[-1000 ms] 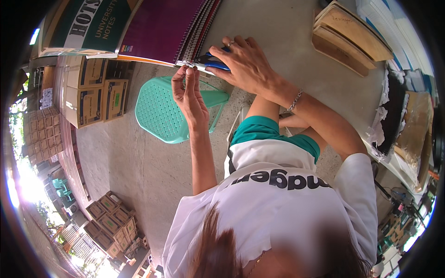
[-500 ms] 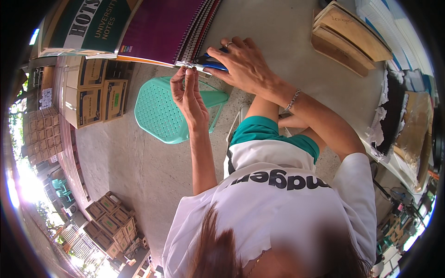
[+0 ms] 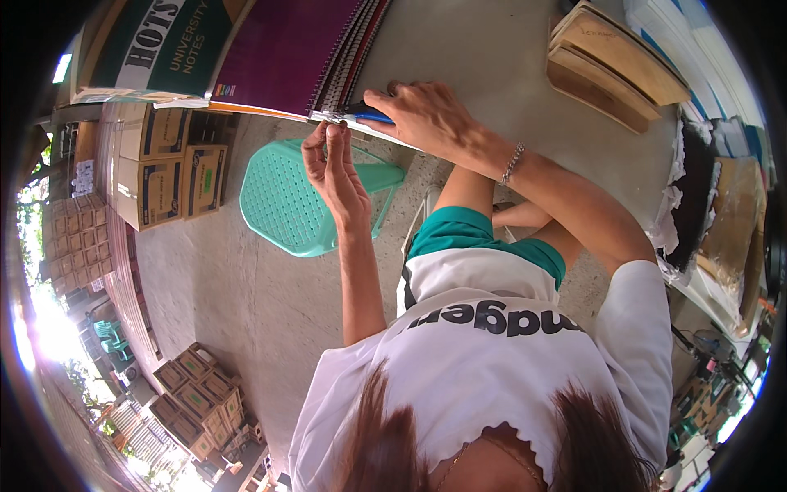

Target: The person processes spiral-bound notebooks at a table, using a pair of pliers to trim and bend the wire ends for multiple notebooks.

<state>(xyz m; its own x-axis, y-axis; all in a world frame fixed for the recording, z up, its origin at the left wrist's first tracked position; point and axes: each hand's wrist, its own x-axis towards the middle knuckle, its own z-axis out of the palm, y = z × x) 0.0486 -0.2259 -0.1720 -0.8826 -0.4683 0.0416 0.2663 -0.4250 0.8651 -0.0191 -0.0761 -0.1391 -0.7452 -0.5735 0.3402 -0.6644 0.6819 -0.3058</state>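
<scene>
Teal stool [image 3: 283, 201] below my hands; left hand [image 3: 334, 168] pinches the notebook spiral [image 3: 340, 82], right hand [image 3: 426, 119] clamps blue tool [image 3: 370, 115] beside it.

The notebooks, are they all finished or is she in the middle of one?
In the middle, it seems. A stack of spiral notebooks lies on the table, wire coils already fitted. The left hand pinches the coil's end at the stack's edge, while the right hand presses a blue-handled tool there. How many remain can't be told.

Purple spiral notebook [image 3: 287, 53], closed, atop stack at table edge; binding apparently wire.
</scene>
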